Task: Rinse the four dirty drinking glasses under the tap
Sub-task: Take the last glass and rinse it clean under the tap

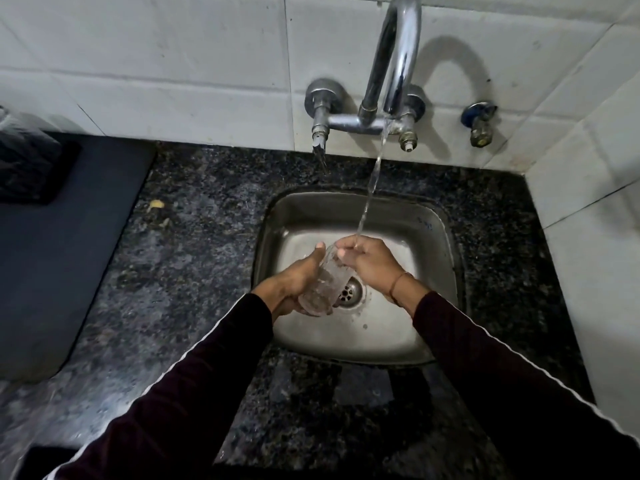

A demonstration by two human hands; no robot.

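**One glass held over the sink under running water**

A clear drinking glass (323, 284) is held tilted above the steel sink (349, 336), its base toward the person and its mouth pointing up and away toward the tap (391, 64). It sits just over the drain (349, 292), which shows beside and behind the base.

The left hand (294, 280) grips the glass from the left side: the thumb lies along the upper wall toward the rim, and the fingers (289, 306) are curled under and round the lower body, clamped on it. The right hand (369, 259) is at the mouth of the glass, its fingers bent together at the rim; whether they reach inside or only pinch the edge cannot be told. A thin band (398, 282) circles the right wrist, and both arms wear dark sleeves (502, 358) with a pale stripe.

Water (372, 181) falls in a narrow stream from the curved chrome spout and lands on the back of the right hand, just at the glass's mouth. Droplets lie on the sink floor near the drain.

The sink is set into a dark speckled stone surface (180, 271). A dark mat (52, 254) lies on it to the left, with a dark object (24, 161) at its far corner. White tiles (173, 64) cover the wall behind, where a small valve (479, 124) is fixed to the right of the tap.
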